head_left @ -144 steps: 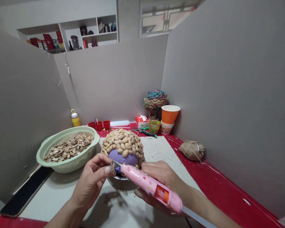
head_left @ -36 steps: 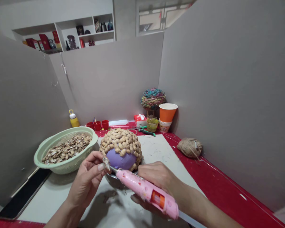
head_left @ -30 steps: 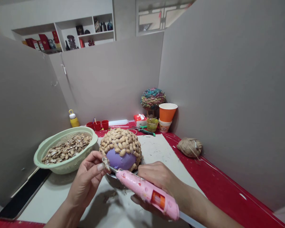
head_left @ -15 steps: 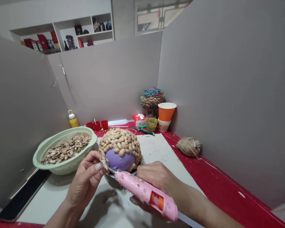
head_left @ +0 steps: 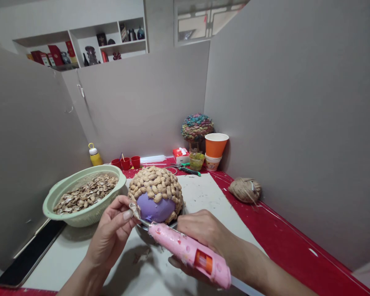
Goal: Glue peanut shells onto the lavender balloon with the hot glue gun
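A peanut shell [head_left: 135, 210] is pinched by the left fingers [head_left: 119, 222], just beside the nozzle [head_left: 144, 223] of the pink glue gun [head_left: 179, 242] gripped by the right fingers [head_left: 200, 222]. Just beyond, a purple dome [head_left: 156, 206] is partly hidden by the gun; a green basket [head_left: 84, 220] is placed leftward.

Grey partitions [head_left: 138, 107] left, back, right; red-covered table [head_left: 283, 230] between; white shelving [head_left: 132, 49] beyond, upper left.

One head-worn camera — facing forward and down (quite close) — over the red tabletop [head_left: 283, 242].
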The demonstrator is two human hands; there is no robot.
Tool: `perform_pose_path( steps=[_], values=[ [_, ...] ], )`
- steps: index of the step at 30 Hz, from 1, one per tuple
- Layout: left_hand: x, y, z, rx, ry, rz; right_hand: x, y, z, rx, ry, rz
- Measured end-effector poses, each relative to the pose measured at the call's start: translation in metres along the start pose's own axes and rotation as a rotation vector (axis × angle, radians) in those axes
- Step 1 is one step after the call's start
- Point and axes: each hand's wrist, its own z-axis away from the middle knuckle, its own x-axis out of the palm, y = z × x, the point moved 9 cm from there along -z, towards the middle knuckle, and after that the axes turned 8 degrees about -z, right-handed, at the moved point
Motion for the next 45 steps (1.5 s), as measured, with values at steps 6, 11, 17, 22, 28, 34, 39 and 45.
perform_pose_path(
  steps=[6, 11, 17, 22, 28, 34, 39, 45],
  values=[
    [0.0008, -0.0007, -0.0004, -0.012, 0.011, -0.013, 0.0012, 0.0011, 0.0008, 0.021, -0.017, -0.027],
    [-0.0007, -0.0009, 0.0002, -0.017, 0.024, -0.031, 0.0028, 0.0026, 0.002, 0.02, -0.025, -0.013],
    [-0.0016, -0.0022, -0.0007, -0.011, 0.019, -0.039, 0.0021, 0.0007, 0.001, -0.007, -0.012, 0.0],
    [-0.0009, -0.0024, -0.0005, 0.0, -0.004, -0.05, 0.0016, 0.0018, 0.0015, -0.009, -0.006, 0.009],
    [-0.0003, -0.0036, -0.0014, -0.001, -0.011, -0.067, 0.0013, 0.0006, 0.0016, -0.009, -0.01, 0.007],
    [-0.0001, -0.0067, -0.0018, -0.007, -0.027, -0.072, 0.0015, 0.0003, 0.0017, -0.007, -0.019, 0.021],
    [0.0004, -0.0064, 0.0008, -0.011, -0.029, -0.075, 0.0011, 0.0021, 0.0018, 0.009, -0.012, 0.036],
    [0.0031, -0.0059, 0.0015, -0.018, -0.029, -0.076, 0.0036, 0.003, 0.0016, 0.029, -0.031, 0.021]
  ],
)
